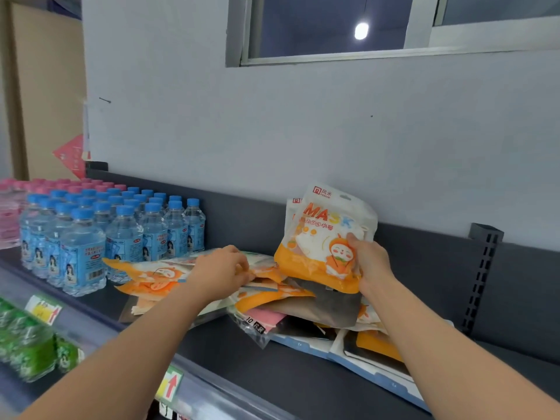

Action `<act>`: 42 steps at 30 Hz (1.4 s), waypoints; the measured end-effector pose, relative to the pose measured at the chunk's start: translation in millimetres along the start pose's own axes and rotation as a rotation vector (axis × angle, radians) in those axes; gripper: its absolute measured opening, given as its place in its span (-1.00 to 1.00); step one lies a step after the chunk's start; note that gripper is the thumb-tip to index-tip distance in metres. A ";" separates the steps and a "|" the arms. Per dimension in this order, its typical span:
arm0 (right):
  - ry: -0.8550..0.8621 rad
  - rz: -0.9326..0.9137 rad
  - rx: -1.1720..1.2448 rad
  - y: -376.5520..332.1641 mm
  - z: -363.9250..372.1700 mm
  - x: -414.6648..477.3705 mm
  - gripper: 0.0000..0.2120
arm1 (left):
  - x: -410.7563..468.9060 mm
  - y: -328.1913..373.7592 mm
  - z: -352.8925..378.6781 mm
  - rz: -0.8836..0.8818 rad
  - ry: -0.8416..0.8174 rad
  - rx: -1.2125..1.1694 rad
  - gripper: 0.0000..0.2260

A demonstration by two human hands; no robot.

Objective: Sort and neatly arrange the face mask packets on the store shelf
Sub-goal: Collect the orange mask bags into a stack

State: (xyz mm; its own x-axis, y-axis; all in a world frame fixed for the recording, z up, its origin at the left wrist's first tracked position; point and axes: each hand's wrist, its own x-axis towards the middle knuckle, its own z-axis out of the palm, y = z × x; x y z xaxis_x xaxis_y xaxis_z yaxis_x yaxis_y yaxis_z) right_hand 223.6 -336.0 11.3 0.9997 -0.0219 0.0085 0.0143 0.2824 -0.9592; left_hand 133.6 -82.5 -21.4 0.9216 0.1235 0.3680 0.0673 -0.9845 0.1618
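Two orange mask packets (pixel 325 237) stood upright, clamped in the right hand (pixel 368 259). Left hand (pixel 222 269), fingers curled, pinched another from the jumbled pile (pixel 272 294); gathering likely continued, matching packets next.

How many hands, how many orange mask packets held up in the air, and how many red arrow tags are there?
Hands: 2, left hand and right hand
Held-up orange mask packets: 2, one behind
Red arrow tags: 2
Total: 6
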 end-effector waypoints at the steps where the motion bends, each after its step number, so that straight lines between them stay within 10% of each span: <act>1: 0.011 -0.011 -0.001 -1.3 1.2 -0.4 -0.73 | -0.6 0.6 1.1 0.031 0.067 -0.006 -0.75; 6: 0.037 -0.025 0.002 -2.0 4.0 -5.0 -0.72 | 4.6 -6.1 -2.1 0.015 0.467 -0.245 -0.80; 14: 0.057 -0.017 -0.018 -0.6 2.4 -12.9 -0.72 | 2.0 13.3 -6.9 0.177 -0.096 -0.004 -0.63; 24: 0.100 0.017 0.014 -1.4 -5.0 -10.4 -0.67 | 7.7 4.6 -34.7 -0.176 0.330 -0.950 -0.92; 42: 0.054 0.084 0.000 2.9 -3.7 -23.6 -0.62 | 11.1 -1.7 -101.2 -0.572 0.984 -1.048 -0.80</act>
State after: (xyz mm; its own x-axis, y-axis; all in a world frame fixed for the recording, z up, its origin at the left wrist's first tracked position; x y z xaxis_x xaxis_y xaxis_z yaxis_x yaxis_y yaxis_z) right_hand 200.0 -338.2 7.3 0.9950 -0.0500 -0.0868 -0.0690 0.2859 -0.9558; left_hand 105.1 -66.9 75.1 0.2313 0.8850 0.4041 -0.3654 -0.3060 0.8791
